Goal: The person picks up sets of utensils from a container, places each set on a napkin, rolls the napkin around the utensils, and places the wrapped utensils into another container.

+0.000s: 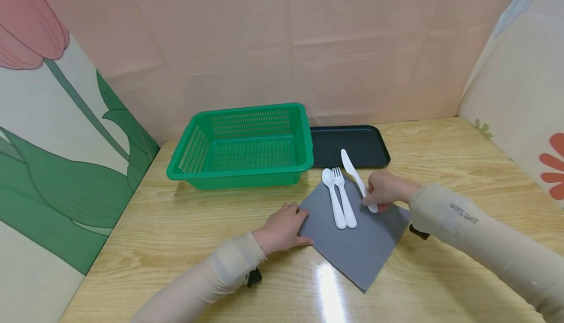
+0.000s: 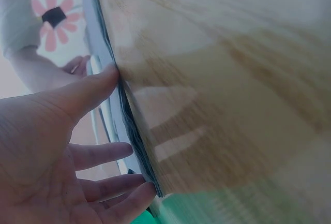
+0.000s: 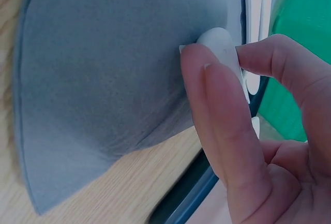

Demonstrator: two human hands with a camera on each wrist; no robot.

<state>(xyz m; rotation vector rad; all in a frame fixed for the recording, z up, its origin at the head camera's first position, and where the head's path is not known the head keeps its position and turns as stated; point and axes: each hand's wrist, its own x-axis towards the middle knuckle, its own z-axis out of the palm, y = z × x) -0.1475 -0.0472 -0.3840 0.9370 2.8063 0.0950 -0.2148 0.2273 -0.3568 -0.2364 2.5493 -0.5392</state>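
Observation:
A grey folded cloth [image 1: 357, 254] lies turned cornerwise on the table. On it rest a white spoon [image 1: 333, 200] and a white fork [image 1: 345, 200], side by side. My right hand [image 1: 387, 189] pinches the handle of a white knife [image 1: 351, 169] just right of the fork; the knife's blade points away, towards the black tray. In the right wrist view, thumb and fingers meet around the rounded handle end [image 3: 220, 45]. With fingers spread, my left hand [image 1: 285, 227] touches the cloth's left edge, which shows as stacked layers in the left wrist view [image 2: 126, 115].
A green plastic basket [image 1: 246, 178] stands at the back left. Beside it, a black tray [image 1: 348, 139] lies against the back, partly behind the basket. Wooden table [image 1: 440, 151] surrounds them, with a pink sheet [image 1: 291, 44] hanging behind.

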